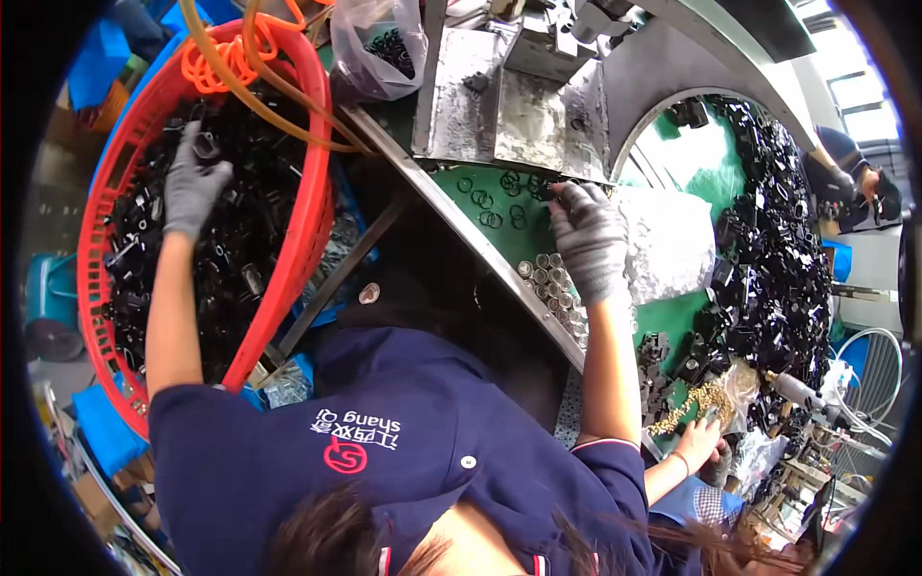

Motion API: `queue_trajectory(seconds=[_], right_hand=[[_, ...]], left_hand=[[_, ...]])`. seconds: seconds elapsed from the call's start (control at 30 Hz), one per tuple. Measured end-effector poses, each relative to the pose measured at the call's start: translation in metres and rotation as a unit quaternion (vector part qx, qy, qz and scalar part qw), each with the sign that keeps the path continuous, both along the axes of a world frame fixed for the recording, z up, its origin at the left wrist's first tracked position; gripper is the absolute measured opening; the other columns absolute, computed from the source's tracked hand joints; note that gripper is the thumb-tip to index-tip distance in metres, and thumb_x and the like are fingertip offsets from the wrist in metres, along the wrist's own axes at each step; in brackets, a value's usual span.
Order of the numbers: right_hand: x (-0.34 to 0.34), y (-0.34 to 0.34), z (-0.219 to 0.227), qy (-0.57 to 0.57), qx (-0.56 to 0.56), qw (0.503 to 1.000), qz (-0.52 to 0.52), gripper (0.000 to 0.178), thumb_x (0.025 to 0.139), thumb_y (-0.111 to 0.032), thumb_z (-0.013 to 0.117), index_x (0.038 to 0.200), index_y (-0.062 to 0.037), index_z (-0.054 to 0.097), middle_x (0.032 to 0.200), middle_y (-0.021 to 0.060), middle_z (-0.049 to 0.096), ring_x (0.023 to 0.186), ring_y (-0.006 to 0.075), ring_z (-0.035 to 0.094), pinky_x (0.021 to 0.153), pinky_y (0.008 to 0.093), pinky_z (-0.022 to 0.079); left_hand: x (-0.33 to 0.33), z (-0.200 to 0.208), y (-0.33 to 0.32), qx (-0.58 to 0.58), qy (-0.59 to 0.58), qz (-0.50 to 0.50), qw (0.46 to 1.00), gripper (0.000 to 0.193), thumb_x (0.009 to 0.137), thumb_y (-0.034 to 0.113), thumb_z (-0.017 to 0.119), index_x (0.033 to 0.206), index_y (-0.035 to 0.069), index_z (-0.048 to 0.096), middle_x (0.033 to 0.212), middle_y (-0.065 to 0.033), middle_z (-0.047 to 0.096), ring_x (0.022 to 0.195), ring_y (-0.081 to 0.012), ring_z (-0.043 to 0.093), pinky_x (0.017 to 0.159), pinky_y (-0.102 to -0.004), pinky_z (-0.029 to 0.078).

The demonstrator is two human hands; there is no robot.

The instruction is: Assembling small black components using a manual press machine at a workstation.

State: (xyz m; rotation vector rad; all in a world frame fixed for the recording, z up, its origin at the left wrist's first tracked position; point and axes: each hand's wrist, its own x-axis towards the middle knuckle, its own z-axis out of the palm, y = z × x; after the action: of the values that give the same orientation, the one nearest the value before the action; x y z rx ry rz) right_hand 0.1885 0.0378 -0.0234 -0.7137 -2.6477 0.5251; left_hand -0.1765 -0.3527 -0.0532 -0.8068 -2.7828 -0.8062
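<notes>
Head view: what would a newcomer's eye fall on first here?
Probably the big red basket at left, filled with black parts, with the gray-gloved left hand among them. Next might come the bright orange coil at the basket's upper end, then the dark heap on the green tabletop at right.

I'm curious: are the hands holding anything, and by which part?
Can't tell: left hand is by a dark part over the red basket, right hand near black rings.

Orange coiled hose (213, 69), bright window (855, 92)
</notes>
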Motion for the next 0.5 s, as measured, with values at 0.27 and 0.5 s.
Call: queue_trajectory(seconds=[0.27, 0.5], right_hand=[[-0.003, 0.011, -0.016, -0.055, 0.12, 0.991, 0.016, 0.017, 0.082, -0.009, 0.069, 0.099, -0.0072, 0.069, 0.088, 0.0102, 0.065, 0.073, 0.0266, 0.063, 0.068, 0.034, 0.05], [0.024, -0.039, 0.049, 0.235, -0.3, 0.924, -0.022, 0.011, 0.076, -0.001, 0.074, 0.085, -0.0032, 0.069, 0.083, 0.0103, 0.062, 0.069, 0.0274, 0.062, 0.066, 0.0315, 0.051]], left_hand=[[0.201, 0.128, 0.053, 0.5, -0.499, -0.19, 0.682, 0.09, 0.081, 0.047, 0.068, 0.142, -0.008, 0.031, 0.125, -0.0285, 0.055, 0.081, -0.0232, 0.071, 0.046, -0.0212, 0.054], [0.257, 0.025, 0.167, 0.433, -0.781, -0.21, 0.399, 0.059, 0.089, 0.035, 0.062, 0.134, 0.0, 0.049, 0.104, -0.014, 0.067, 0.069, -0.0164, 0.067, 0.051, -0.0252, 0.052]])
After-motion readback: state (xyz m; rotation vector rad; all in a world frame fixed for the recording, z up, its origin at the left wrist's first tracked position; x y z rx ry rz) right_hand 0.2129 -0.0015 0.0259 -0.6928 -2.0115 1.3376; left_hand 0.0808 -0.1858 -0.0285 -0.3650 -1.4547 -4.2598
